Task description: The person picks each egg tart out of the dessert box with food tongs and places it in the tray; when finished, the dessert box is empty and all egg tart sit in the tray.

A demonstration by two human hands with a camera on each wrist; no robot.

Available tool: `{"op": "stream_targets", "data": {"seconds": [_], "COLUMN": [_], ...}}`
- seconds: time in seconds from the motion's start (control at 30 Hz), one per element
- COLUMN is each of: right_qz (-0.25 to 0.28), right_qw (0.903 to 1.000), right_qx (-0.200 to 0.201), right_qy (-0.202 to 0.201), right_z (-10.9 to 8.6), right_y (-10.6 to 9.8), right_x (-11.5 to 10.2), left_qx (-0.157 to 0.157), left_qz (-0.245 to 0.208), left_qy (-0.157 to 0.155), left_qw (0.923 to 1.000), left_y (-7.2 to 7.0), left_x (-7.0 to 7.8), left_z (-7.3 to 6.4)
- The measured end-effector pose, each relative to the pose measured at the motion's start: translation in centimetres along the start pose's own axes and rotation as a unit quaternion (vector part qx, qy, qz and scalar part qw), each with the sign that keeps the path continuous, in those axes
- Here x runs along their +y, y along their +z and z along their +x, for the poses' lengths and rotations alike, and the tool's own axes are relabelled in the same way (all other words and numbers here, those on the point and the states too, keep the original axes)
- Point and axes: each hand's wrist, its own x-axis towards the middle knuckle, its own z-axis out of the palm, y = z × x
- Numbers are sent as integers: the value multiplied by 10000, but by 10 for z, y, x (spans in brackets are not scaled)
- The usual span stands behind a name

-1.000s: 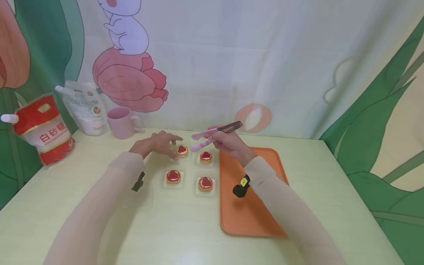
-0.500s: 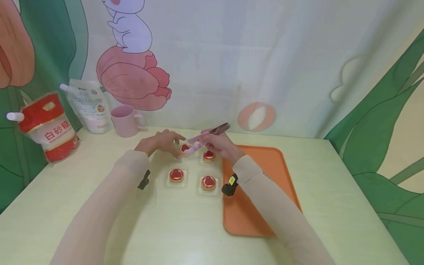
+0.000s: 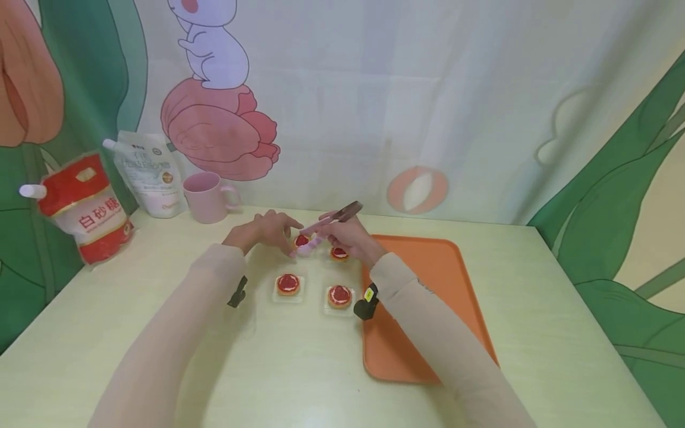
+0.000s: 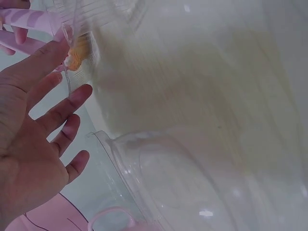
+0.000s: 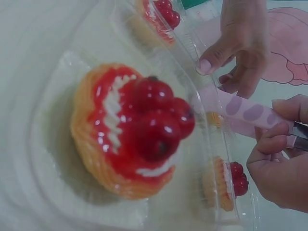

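Observation:
In the head view, my right hand [image 3: 350, 235] grips lilac-tipped food tongs [image 3: 348, 211] with a dark handle. Their tips lie about the far left berry tart [image 3: 302, 240]; whether they touch it I cannot tell. My left hand [image 3: 273, 230] is at that tart's clear plastic container [image 4: 110, 14], thumb and forefinger holding its edge. The other left fingers are loosely spread in the left wrist view. Further tarts sit in clear containers: one partly behind the right hand [image 3: 339, 254], a near left tart [image 3: 288, 284] and a near right tart [image 3: 339, 296].
An orange tray [image 3: 412, 356] lies right of the tarts, under the right forearm. At the back left stand a red-and-white sugar pouch [image 3: 96, 214], a white pouch [image 3: 152, 178] and a pink mug [image 3: 206, 199]. A clear plastic piece [image 4: 168, 168] shows in the left wrist view.
My right hand has moved left and slightly down with the tongs, from above the tarts to the far left tart, and the tong arms have drawn closer together. The left hand has stayed there.

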Motion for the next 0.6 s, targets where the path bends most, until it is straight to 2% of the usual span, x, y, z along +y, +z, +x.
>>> {"op": "stream_targets", "data": {"seconds": [0.37, 0.6], "right_qz": [-412, -860], "right_qw": [9991, 9957], "right_qx": [-100, 58], "right_qy": [-16, -340], "right_z": [2, 1], "right_y": [-4, -8], "right_x": [-2, 0], "left_qx": [51, 67], "left_qz": [63, 164], "left_qy": [54, 99], "left_qw": [10000, 9998], "left_y": [1, 1], "left_x": [1, 2], "left_z": [1, 1]}}
